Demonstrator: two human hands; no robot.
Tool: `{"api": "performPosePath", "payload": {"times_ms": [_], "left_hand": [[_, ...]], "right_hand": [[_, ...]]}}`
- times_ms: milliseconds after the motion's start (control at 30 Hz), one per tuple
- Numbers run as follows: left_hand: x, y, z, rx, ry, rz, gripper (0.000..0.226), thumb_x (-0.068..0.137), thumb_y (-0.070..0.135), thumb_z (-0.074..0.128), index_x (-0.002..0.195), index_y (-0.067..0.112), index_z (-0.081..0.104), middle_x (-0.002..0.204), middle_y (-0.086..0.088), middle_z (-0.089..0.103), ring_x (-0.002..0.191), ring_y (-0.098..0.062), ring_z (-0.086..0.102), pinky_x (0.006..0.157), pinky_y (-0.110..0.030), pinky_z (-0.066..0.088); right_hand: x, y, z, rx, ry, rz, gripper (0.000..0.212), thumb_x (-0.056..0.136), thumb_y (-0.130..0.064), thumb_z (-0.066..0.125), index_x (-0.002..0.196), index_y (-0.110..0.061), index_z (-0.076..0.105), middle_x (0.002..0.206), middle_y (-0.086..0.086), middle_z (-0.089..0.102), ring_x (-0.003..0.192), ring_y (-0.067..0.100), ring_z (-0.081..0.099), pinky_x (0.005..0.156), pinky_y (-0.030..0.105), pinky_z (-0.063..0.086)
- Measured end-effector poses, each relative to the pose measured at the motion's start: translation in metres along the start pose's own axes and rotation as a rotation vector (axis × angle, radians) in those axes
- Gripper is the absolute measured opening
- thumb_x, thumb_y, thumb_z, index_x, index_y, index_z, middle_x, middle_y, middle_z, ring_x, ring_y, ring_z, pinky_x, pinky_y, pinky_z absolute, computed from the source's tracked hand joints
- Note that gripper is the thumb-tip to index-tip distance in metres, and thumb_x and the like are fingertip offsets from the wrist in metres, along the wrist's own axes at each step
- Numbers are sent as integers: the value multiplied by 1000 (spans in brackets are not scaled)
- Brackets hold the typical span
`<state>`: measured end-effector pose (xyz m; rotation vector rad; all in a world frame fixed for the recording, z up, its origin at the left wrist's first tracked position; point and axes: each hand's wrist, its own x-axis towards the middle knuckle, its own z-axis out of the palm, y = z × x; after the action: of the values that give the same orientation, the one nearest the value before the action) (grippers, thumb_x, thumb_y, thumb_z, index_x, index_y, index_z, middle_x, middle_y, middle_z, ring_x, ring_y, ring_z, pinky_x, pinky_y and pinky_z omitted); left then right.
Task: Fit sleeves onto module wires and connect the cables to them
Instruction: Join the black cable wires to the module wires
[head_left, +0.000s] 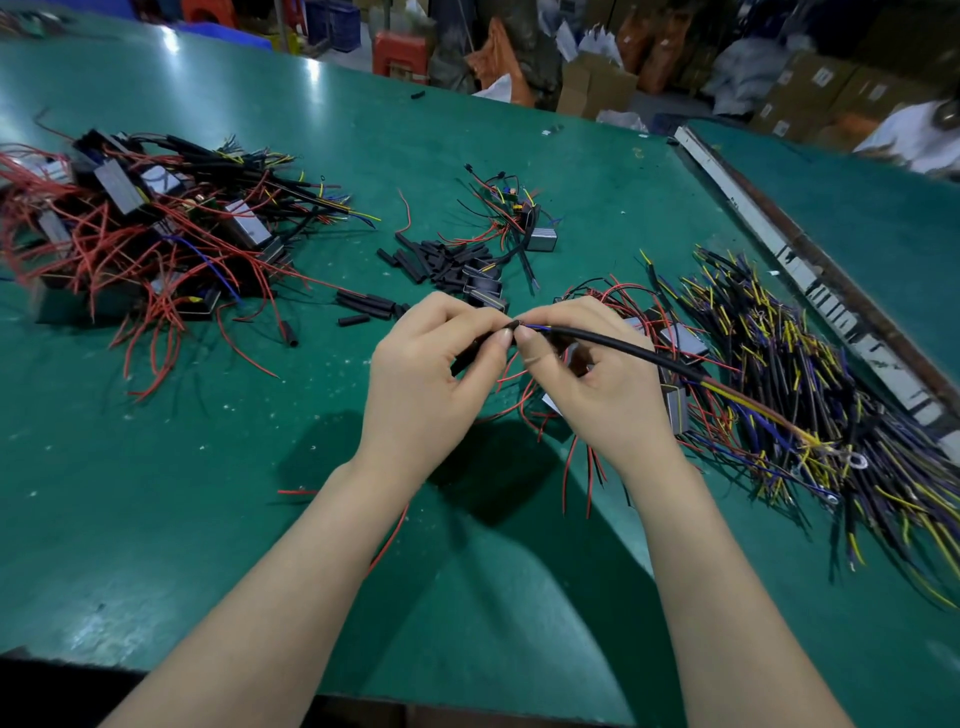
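Over a green work table (208, 467), the left hand (421, 374) pinches a short black sleeve (485, 345) between thumb and fingers, and the right hand (597, 379) pinches the end of a black sheathed cable (623, 348) whose blue and yellow cores meet the sleeve's mouth. To the right lies a heap of black cables with yellow and blue ends (810, 374); far left, a pile of grey modules tangled in red wires (140, 228); beyond the hands, loose black sleeves (436, 260).

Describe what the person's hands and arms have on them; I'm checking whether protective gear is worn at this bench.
Nothing that shows. The left hand and right hand are bare: no gloves, rings or finger cots on the fingers. Both forearms are uncovered down to the frame edge, with no sleeves, watch or wrist strap visible.
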<state>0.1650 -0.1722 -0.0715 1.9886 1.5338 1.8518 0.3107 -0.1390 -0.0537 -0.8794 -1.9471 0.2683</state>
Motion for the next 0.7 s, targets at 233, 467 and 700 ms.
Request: {"api": "performPosePath", "payload": {"times_ms": [233,467,700], "left_hand": [[0,0,0,-16,6,-37,13,86,11,65,94,7,74,83,-1,61,75,-10,55,69,-23,45],[2,2,-1,-37,-1,-98,13,85,13,65,93,9,74,81,0,59,74,-5,52,73,-15,42],[3,4,-1,-28,14,-86,12,85,11,66,93,8,74,80,-2,61,73,-9,54,71,-19,44]], "right_hand": [[0,-4,2,80,-13,63,10,88,-5,64,94,-2,72,89,5,65,82,7,57,72,13,39],[1,-4,2,136,-16,87,13,87,0,65,98,-2,72,90,2,62,81,0,56,73,15,40],[1,-5,3,84,10,76,10,89,-8,65,94,-4,72,88,-1,63,82,0,56,77,11,39]]}}
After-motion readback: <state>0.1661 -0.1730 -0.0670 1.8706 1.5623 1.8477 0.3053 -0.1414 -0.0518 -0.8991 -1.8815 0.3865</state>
